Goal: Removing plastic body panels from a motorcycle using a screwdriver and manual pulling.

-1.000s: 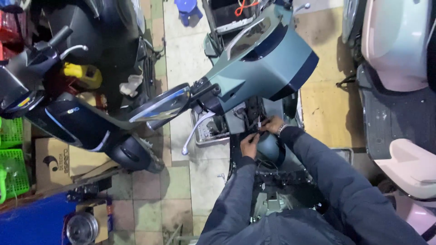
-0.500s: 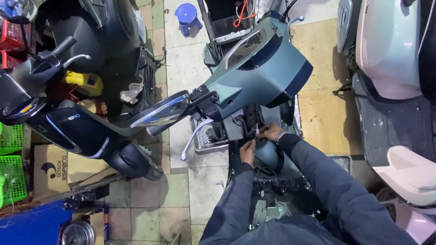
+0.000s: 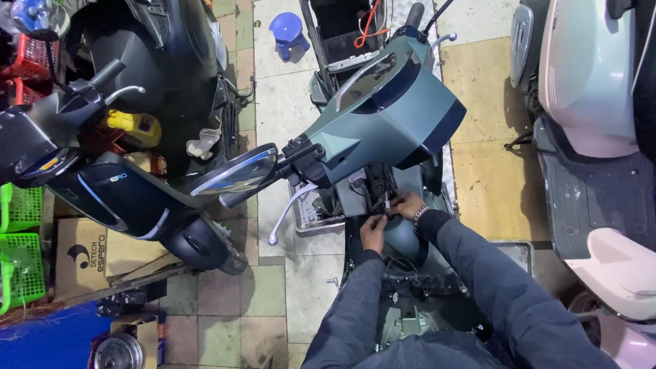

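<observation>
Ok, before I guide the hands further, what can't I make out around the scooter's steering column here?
- Head view: what the left hand and right hand pinch is too small to tell; the fingers cover it.
- The wiring above them disappears under the teal handlebar cover.
- The scooter's frame below is partly hidden by the dark sleeves.
- The pale scooter is cut off by the right edge.

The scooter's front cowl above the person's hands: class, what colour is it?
The front cowl is dull teal with a dark navy inset; the head view shows it.
</observation>
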